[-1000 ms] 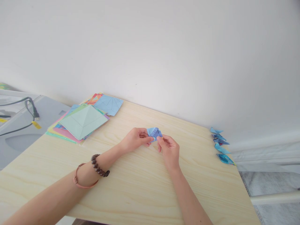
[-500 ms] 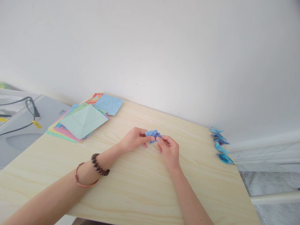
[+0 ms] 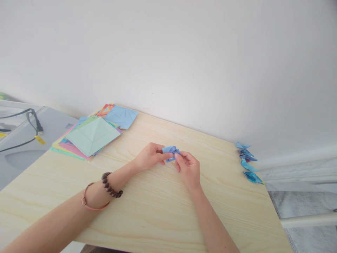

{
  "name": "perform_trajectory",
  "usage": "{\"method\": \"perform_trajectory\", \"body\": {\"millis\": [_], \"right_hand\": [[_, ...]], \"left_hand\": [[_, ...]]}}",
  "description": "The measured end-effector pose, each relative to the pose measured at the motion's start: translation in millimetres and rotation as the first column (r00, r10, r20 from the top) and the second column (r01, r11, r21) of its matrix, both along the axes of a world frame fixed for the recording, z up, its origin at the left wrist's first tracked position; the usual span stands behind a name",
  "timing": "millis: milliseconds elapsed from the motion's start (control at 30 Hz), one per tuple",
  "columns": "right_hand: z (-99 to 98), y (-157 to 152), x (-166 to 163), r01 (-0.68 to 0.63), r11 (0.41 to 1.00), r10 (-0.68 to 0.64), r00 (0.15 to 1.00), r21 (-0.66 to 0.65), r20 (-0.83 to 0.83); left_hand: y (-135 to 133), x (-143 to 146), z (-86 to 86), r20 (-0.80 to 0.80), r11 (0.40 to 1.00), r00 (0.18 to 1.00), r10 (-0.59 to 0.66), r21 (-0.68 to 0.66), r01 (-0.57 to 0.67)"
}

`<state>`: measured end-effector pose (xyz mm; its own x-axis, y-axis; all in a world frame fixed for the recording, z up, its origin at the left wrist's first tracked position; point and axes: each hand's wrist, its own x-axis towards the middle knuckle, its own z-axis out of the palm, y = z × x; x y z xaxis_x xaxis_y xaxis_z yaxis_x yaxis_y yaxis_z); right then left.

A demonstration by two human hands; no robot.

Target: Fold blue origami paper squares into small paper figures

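Both hands meet near the middle of a light wooden table [image 3: 158,207]. Between them is a small folded piece of blue patterned paper [image 3: 170,152], held low over the tabletop. My left hand [image 3: 150,157] pinches its left side with thumb and fingers; the wrist wears a dark bead bracelet and a copper bangle. My right hand [image 3: 187,168] pinches the right side, fingers curled over the fold. Most of the paper is hidden by the fingertips.
A stack of coloured square papers [image 3: 91,136] lies at the table's back left, a blue creased sheet [image 3: 121,116] on its far corner. Several folded blue paper figures [image 3: 248,162] line the right edge. A grey surface with black cables [image 3: 28,133] lies left. A white wall stands behind.
The blue paper has been folded flatter and smaller between the fingers and sits lower toward the table. Both hands have stayed nearly in place.
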<state>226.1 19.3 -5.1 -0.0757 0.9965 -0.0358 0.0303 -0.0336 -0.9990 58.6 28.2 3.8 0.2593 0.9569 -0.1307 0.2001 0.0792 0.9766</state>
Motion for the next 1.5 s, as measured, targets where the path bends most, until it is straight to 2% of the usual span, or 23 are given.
{"method": "perform_trajectory", "body": {"millis": [200,533,733,867,1000,1133,1300,1400,1500], "right_hand": [[-4.9,1.8,2.0,0.057,0.998,-0.057,0.998,0.023,-0.027],[-4.2,2.0,2.4,0.058,0.998,-0.057,0.997,0.006,-0.058],[-1.5,7.6,8.9,0.057,0.998,-0.059,0.998,-0.042,-0.039],[0.2,10.3,14.6,0.087,0.996,-0.087,0.996,-0.037,-0.015],[-0.2,8.6,13.4,0.074,0.997,-0.074,0.997,-0.033,-0.005],[-3.0,6.5,10.3,0.033,0.999,-0.033,0.999,-0.03,0.004],[0.6,11.0,13.7,-0.028,0.997,0.028,1.0,-0.076,-0.012],[3.7,15.6,18.9,-0.13,0.987,0.127,0.991,-0.099,-0.031],[1.0,17.5,21.7,-0.152,0.986,0.153,0.988,-0.069,0.012]], "left_hand": [[-0.8,-2.8,6.6,0.132,0.991,0.984,-0.12,-0.044,0.127],[-0.2,-2.3,1.8,0.106,0.996,0.992,-0.061,-0.058,0.068],[1.1,-4.6,5.4,0.224,0.984,0.965,-0.139,-0.08,0.16],[2.9,-4.7,3.3,0.306,0.985,0.943,-0.128,-0.073,0.157],[2.6,-2.9,0.3,0.236,0.985,0.961,-0.141,-0.068,0.161],[1.6,-2.0,-0.8,0.094,0.996,0.992,-0.089,-0.016,0.091],[3.9,-4.2,0.0,0.101,0.996,0.991,-0.083,-0.035,0.087],[4.4,-6.1,1.6,0.112,0.988,0.985,-0.13,-0.068,0.138],[2.8,-6.1,1.9,0.108,0.974,0.972,-0.21,-0.065,0.217]]}}
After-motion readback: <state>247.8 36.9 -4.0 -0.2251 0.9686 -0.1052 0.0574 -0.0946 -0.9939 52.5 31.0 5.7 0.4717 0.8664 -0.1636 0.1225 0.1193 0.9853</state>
